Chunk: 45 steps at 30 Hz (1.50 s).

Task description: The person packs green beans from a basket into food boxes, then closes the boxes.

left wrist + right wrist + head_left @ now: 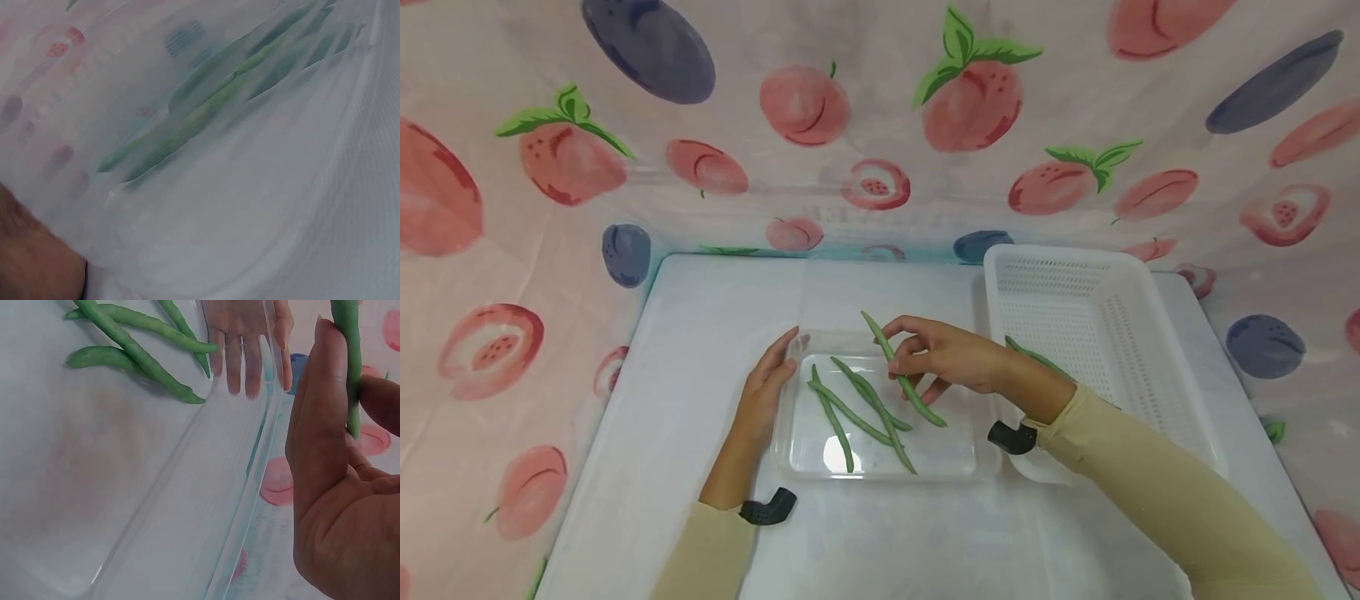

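Note:
My right hand pinches a green bean between thumb and fingers, slanted above a clear plastic container. Several green beans lie crossed in the left half of that container. At its left end, my left hand rests against the outer wall; straight fingers show through the plastic in the right wrist view. From the left wrist, the beans look blurred through the clear wall. The right wrist view has the held bean upright beside my fingers.
To the right stands a white perforated basket, close beside the container. A green bean in it is partly covered by my right forearm. Both stand on a white table, with fruit-printed cloth behind and at the sides.

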Tool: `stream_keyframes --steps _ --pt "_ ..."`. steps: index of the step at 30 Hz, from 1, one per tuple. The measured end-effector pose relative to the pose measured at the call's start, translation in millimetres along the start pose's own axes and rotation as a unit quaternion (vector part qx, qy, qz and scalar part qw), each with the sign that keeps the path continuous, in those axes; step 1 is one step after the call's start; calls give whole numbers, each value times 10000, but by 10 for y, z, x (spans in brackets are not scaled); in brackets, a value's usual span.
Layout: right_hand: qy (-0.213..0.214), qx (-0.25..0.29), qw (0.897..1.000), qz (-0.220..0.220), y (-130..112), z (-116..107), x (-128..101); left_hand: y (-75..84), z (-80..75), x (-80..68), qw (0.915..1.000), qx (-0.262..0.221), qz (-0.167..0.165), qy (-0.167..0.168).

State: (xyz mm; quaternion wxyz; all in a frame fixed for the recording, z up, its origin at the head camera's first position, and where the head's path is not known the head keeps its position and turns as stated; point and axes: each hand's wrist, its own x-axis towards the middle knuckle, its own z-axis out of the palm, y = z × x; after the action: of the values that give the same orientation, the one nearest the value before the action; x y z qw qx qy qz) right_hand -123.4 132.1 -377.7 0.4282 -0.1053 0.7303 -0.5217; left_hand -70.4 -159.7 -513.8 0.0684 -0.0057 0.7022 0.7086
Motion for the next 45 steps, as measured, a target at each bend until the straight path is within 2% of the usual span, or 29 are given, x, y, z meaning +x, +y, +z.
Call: stream_keyframes --steps 22,29,35,45 --pt "-189 -48 9998 -64 42 2 -12 -14 -3 10 10000 -23 -14 -12" --pt "-30 4 10000 -37 21 -59 -91 -24 -5 10 10000 -27 -18 -25" --pt "80 105 9998 -134 -4 -188 -230 -4 7 17 10000 -40 -40 -16" --pt "191 335 9984 -422 80 -565 -530 -14 3 8 10000 -56 -76 0"
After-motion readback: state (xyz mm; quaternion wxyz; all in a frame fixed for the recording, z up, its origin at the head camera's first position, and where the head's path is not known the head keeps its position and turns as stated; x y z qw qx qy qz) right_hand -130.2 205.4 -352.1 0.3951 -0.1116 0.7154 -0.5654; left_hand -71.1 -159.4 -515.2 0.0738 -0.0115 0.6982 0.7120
